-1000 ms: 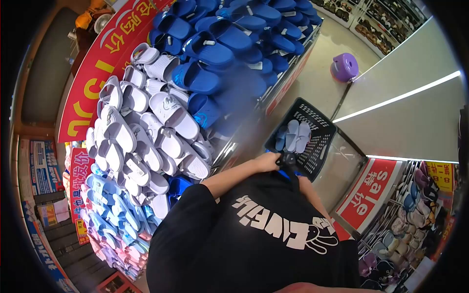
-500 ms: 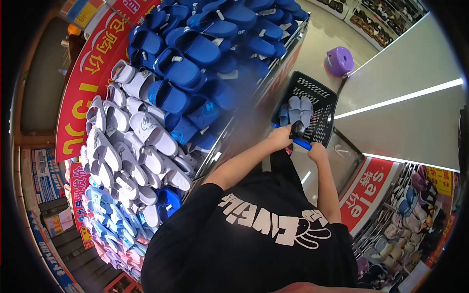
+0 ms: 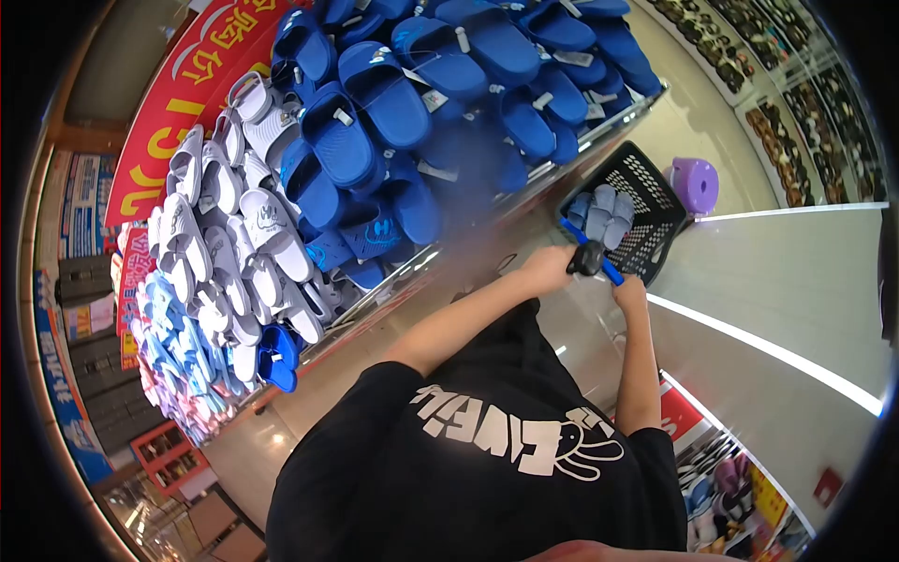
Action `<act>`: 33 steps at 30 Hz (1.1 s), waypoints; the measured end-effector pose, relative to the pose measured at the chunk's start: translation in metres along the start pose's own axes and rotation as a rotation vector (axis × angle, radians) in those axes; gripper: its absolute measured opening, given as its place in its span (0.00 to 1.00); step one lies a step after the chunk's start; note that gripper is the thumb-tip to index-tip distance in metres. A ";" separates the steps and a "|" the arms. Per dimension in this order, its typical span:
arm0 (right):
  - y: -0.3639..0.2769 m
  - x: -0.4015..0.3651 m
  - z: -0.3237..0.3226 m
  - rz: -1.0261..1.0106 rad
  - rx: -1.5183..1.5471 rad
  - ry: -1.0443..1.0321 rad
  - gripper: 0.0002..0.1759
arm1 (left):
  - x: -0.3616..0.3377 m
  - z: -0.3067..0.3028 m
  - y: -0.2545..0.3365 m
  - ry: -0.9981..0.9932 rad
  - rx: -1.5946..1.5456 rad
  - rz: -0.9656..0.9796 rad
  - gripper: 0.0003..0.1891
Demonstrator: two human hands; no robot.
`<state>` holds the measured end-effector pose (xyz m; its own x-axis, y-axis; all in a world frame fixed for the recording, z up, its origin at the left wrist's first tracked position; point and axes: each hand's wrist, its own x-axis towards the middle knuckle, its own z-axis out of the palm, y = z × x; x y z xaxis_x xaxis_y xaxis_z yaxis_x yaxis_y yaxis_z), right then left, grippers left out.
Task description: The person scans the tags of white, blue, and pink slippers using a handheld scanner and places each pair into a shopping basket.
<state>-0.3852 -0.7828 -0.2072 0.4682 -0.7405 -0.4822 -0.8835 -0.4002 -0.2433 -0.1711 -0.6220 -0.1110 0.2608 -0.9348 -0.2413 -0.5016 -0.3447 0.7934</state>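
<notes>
Out in front of me is a black shopping basket (image 3: pixel 646 192) with perforated walls, and a blue handle bar (image 3: pixel 611 272) crosses its near end. My left hand (image 3: pixel 551 270) is closed at the left part of this bar, beside a rounded black object (image 3: pixel 587 258) that partly hides the fingers. Further right, my right hand (image 3: pixel 630 292) wraps round the other end of the bar. Inside the basket lie grey-blue slippers (image 3: pixel 607 217), with a darker blue pair (image 3: pixel 578 206) next to them.
On my left stands a long display of blue slippers (image 3: pixel 384 94), white slippers (image 3: pixel 272 234) and light blue ones (image 3: pixel 169 318). A purple stool (image 3: pixel 695 185) sits just beyond the basket. To the right runs a pale panel (image 3: pixel 777 272), with shoe shelves (image 3: pixel 777 140) behind.
The view has turned and shifted forward. The basket appears farther right and closer to the purple stool, with both hands still on its handle. More shoe shelves show at top right.
</notes>
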 end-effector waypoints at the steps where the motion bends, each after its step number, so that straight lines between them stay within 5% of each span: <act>1: 0.005 0.013 -0.008 0.016 0.014 0.003 0.14 | -0.003 -0.009 -0.003 -0.035 -0.046 0.002 0.15; 4: 0.030 0.057 -0.018 -0.071 0.060 0.070 0.13 | -0.009 -0.059 -0.013 -0.170 0.050 0.011 0.17; 6: 0.037 0.070 -0.027 -0.070 0.093 0.088 0.12 | -0.012 -0.099 -0.015 -0.430 -0.334 -0.244 0.18; 9: 0.043 0.097 -0.041 0.000 0.059 0.172 0.12 | -0.009 -0.151 -0.021 -0.411 -0.389 -0.223 0.22; 11: 0.036 0.113 -0.059 0.105 0.052 0.050 0.13 | -0.001 -0.174 -0.015 -0.346 -0.458 -0.234 0.23; 17: 0.046 0.139 -0.067 -0.006 -0.032 0.065 0.15 | 0.025 -0.237 0.013 -0.267 -0.737 -0.237 0.24; 18: 0.061 0.157 -0.061 0.118 -0.116 -0.118 0.17 | 0.025 -0.241 0.010 -0.285 -0.824 -0.184 0.24; 21: -0.082 0.129 -0.155 0.134 -0.206 -0.413 0.18 | 0.027 -0.253 0.002 -0.279 -0.996 -0.117 0.24; 23: -0.154 0.130 -0.191 -0.343 -0.314 -0.272 0.17 | 0.018 -0.254 0.006 -0.107 -0.941 -0.212 0.25; 26: -0.302 0.113 -0.261 -0.948 0.232 0.135 0.13 | 0.008 -0.247 0.011 0.099 -1.108 -0.227 0.25; 33: -0.472 0.173 -0.248 -1.065 -0.192 0.020 0.24 | 0.009 -0.237 0.028 0.430 -1.282 -0.220 0.20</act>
<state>0.1159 -0.8559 0.0335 0.9958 0.0299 -0.0862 -0.0064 -0.9198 -0.3924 0.0126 -0.6200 0.0416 0.5865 -0.6901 -0.4241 0.6296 0.0589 0.7747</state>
